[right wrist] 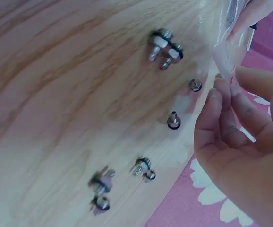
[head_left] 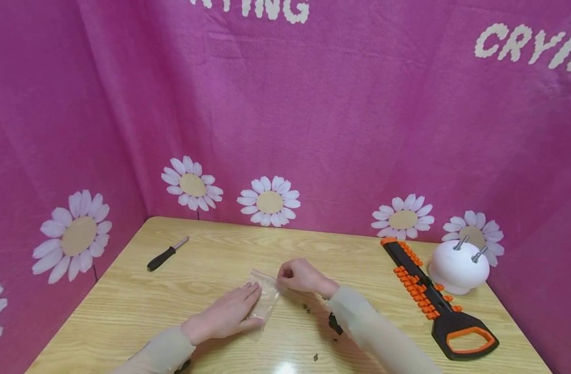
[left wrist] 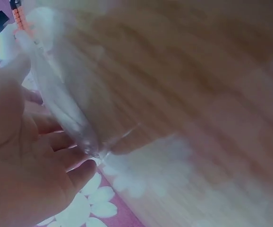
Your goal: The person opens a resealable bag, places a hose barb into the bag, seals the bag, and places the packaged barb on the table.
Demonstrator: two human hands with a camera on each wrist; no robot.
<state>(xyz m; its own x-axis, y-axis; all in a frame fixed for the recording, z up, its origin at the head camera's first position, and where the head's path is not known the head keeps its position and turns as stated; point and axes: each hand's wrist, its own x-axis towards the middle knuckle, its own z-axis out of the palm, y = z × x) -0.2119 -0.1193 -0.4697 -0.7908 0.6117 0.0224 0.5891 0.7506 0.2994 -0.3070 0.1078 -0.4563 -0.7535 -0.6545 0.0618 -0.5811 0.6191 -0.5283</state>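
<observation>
A clear zip bag [head_left: 266, 298] lies on the table between the two hands. My left hand [head_left: 231, 313] rests on the bag's left side with its fingers straight; the left wrist view shows its fingers [left wrist: 63, 142] along the plastic. With thumb and curled fingers, my right hand [head_left: 303, 276] pinches the bag's upper right corner, near the red-lined zip edge [right wrist: 232, 71]. Several small metal screws with dark washers lie on the wood below the right hand, among them a pair [right wrist: 167, 47] and a single screw [right wrist: 174, 120].
A black-handled screwdriver [head_left: 166, 254] lies at the back left. At the right is a black and orange tool rack [head_left: 469, 332] with a handle, beside a white rounded object [head_left: 458, 267] with two metal posts. Pink flowered cloth [head_left: 313, 130] hangs behind the table [head_left: 220, 244].
</observation>
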